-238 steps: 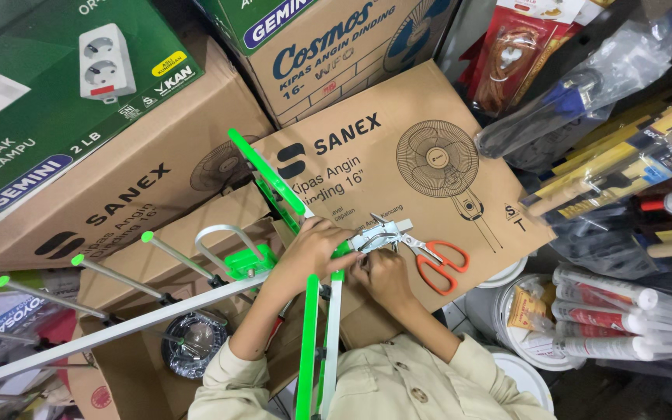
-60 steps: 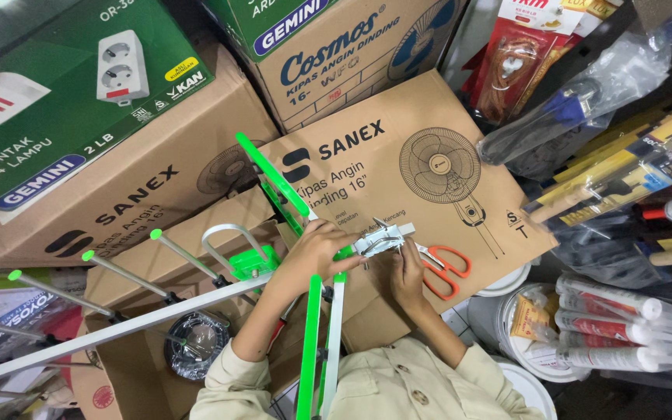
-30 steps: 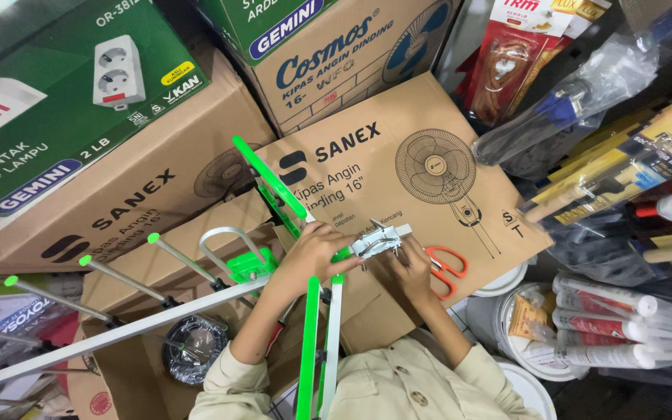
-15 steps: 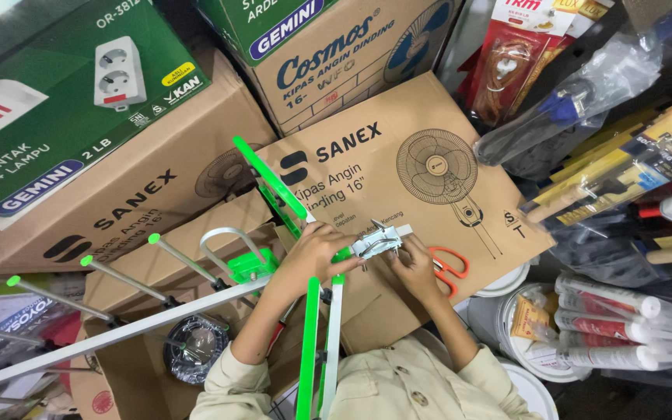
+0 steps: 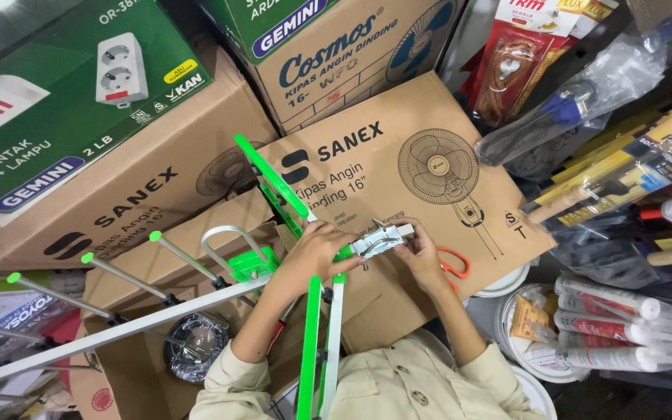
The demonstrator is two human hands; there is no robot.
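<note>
head view: my left hand [image 5: 314,255] has its fingers wrapped round the green-and-white antenna bar [image 5: 333,342], and my right hand [image 5: 421,253] pinches the small grey clamp bracket [image 5: 381,239] at its top end, both closed on the work. the bracket's long axis runs left-right between the hands, right one nearer. orange scissors [image 5: 454,265] lie just right on the brown fan carton [image 5: 421,167]; the antenna boom [image 5: 103,334] crosses on the left.

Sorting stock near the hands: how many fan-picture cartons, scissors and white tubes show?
Fan-picture cartons: 3
Orange-handled scissors: 1
White tubes at lower right: 4
Total: 8
</note>
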